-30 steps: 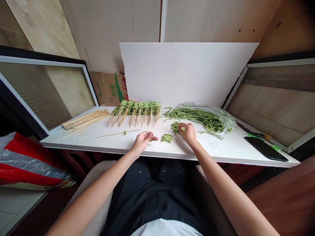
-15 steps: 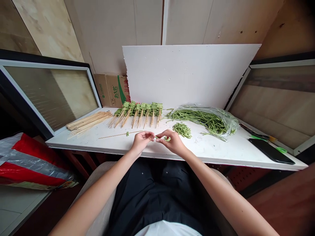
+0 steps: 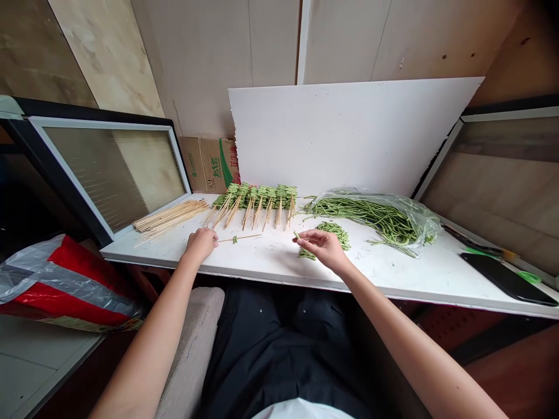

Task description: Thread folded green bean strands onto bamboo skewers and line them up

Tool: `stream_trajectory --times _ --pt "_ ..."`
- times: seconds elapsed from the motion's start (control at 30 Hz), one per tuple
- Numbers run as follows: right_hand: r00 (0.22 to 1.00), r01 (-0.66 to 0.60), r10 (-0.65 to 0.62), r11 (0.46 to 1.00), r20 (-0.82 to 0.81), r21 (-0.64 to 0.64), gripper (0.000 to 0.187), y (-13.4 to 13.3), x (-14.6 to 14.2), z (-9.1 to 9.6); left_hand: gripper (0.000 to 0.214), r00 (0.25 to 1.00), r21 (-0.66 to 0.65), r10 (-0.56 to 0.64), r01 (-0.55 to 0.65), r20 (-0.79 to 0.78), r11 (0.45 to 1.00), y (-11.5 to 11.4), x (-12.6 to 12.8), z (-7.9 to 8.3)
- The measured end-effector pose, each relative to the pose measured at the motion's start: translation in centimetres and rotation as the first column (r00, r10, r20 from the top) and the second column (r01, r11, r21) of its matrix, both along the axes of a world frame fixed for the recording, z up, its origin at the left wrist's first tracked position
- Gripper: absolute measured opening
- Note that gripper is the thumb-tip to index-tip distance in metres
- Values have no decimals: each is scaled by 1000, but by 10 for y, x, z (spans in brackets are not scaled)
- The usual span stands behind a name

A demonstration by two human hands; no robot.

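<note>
My left hand [image 3: 201, 244] is closed on one end of a thin bamboo skewer [image 3: 251, 236] at the table's front left. A couple of short green bean pieces [image 3: 234, 239] are threaded partway along that skewer, which points to the right. My right hand [image 3: 324, 247] pinches a short bean piece [image 3: 296, 234] between thumb and fingers, a little to the right of the skewer's free end. Beside and partly behind my right hand lies a pile of cut bean pieces [image 3: 336, 231], with a few more under the fingers.
Bare skewers [image 3: 168, 218] lie at the left of the white table [image 3: 271, 265]. Filled skewers [image 3: 262, 198] are stacked at the back, near a cardboard box [image 3: 209, 166]. Long beans [image 3: 367, 210] sit in a clear plastic bag at right, with a black phone [image 3: 509, 278] farther right.
My hands, close together before, have moved apart. My left hand has gone left and taken the skewer's end. The right hand keeps a bean piece and sits right of the skewer. The view has shifted.
</note>
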State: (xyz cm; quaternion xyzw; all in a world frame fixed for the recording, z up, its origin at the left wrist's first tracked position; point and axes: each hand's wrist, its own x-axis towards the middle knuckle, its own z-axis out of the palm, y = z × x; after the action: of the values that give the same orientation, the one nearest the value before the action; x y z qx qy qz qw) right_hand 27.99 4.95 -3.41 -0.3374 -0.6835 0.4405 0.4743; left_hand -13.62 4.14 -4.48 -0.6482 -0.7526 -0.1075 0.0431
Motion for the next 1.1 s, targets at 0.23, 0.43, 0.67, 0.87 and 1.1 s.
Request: stream_trajectory --times 0.23,0.43,0.67,0.87,1.1 --pt "989 -47 32 993 -142 -105 46 -3 -2 3 21 1000 67 -2 3 -7 998 1 -2 -19" --pt "952 -61 2 981 -307 -183 38 7 3 -1 29 988 298 -80 37 133 954 -1 10 1" --pt "892 -156 53 968 -450 -195 40 8 12 8 19 839 646 -521 313 154 696 -23 78 40" --pt "865 -174 68 970 -496 -171 42 6 13 12 20 766 709 -631 376 124 597 -40 111 48" --pt "853 -207 63 952 -519 -224 42 7 14 11 19 763 712 -632 370 132 596 -39 108 45"
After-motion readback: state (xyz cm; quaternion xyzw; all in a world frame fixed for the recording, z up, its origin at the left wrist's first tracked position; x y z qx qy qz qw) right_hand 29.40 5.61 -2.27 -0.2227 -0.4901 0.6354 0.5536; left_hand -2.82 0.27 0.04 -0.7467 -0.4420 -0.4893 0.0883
